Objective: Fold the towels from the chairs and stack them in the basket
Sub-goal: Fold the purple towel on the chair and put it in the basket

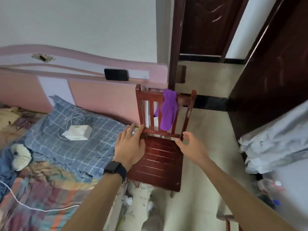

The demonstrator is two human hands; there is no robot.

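Purple towel (167, 110) hangs over the top rail (150, 97) of the red wood chair (158, 164), at 12 o'clock from my hands, nearer the rail's 3 o'clock end. It's draped there prob. bc a rail is the easy spot to leave a cloth. It's bunched narrow, w/ most of it down the front and a bit showing behind the slats. Long axis runs 12-to-6, near straight up-down. The free lower end points to 6 and stops just above the back's lower bar, clear of the seat.

Left hand (129, 147) is out flat at the seat's 9 o'clock rear corner, fingers (131, 128) straight and spread, gripping nothing; can't tell if it touches the wood. Right hand (191, 145) is at the 3 o'clock rear corner, loosely curled, empty. Both sit low, either side of the back, prob. so I can take the towel from two sides and lift it off w/o dragging.

Bed (41, 189) w/ a checked pillow (66, 152) lies at 9 o'clock of the chair. Basket not in view.
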